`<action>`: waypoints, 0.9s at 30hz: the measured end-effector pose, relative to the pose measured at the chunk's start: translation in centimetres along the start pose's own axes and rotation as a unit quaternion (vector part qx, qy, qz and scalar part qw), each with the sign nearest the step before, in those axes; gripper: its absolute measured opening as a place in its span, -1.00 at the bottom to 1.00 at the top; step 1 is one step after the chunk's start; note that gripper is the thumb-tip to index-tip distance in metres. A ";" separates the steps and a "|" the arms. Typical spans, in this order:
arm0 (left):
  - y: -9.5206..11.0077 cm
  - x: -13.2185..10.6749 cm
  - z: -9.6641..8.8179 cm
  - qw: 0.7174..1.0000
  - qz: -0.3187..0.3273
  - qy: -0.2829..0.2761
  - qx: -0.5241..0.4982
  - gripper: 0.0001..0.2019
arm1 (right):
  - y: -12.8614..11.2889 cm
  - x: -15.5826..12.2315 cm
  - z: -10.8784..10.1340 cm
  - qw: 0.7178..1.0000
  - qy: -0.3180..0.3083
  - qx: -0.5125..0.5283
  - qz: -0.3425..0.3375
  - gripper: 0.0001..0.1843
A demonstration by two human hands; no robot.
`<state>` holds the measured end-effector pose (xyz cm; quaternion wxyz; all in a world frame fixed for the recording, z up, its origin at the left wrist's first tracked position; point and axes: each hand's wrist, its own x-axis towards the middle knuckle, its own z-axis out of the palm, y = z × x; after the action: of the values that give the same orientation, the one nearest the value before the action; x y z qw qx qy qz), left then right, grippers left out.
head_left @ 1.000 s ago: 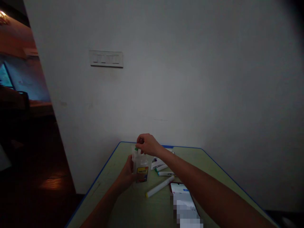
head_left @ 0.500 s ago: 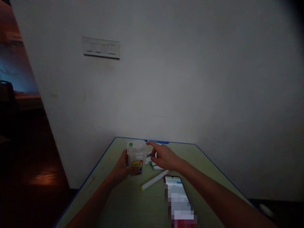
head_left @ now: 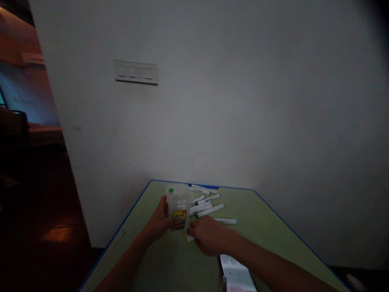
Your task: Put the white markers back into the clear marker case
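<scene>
My left hand (head_left: 159, 221) grips a clear plastic marker tub (head_left: 178, 206) with a yellow label, upright on the green table (head_left: 267, 227); one green-capped marker (head_left: 170, 190) stands inside it. My right hand (head_left: 208, 237) lies on the table just right of the tub, fingers closing over a white marker with a yellow tip (head_left: 190, 239). Several white markers (head_left: 206, 205) lie loose behind the tub, one more (head_left: 225, 221) lies to the right.
A phone (head_left: 237, 273) with a lit screen lies near the front under my right forearm. A white wall with a switch plate (head_left: 135, 72) rises right behind the table. A dark floor (head_left: 45, 227) drops off left of the table's blue edge.
My right hand left the tub's top, passed over the loose markers, then came back down onto the yellow-tipped marker. My left hand kept hold of the tub.
</scene>
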<state>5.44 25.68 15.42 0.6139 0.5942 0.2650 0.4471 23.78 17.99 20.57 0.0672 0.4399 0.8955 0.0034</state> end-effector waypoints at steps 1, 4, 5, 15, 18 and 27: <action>0.0 0.0 0.0 1.000 -0.003 0.000 0.001 -0.17 | 0.6 -0.9 -1.0 0.998 0.046 0.034 0.005 -0.72; 0.0 0.0 0.0 1.000 -0.007 0.009 0.010 -0.17 | 3.0 -3.5 -5.3 0.940 0.261 0.209 0.071 -0.85; 0.0 0.0 0.1 1.000 -0.006 0.011 0.008 -0.17 | 3.8 -3.9 -6.9 0.896 0.334 0.281 0.086 -0.83; 0.1 0.1 -0.1 1.000 0.000 0.008 0.008 -0.18 | 3.6 5.5 -11.6 0.848 0.358 0.370 0.129 -0.92; -0.3 0.1 -0.2 1.000 0.006 0.000 0.000 -0.17 | 2.9 7.4 -9.8 0.880 0.318 0.330 0.126 -0.90; -0.2 0.2 -0.1 1.000 0.005 0.011 -0.004 -0.21 | 1.4 7.4 -7.7 0.955 0.222 0.166 0.107 -0.73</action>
<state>5.50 25.88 15.26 0.6110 0.5882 0.2669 0.4576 19.49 25.10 27.40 -0.2084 0.5265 0.8232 -0.0403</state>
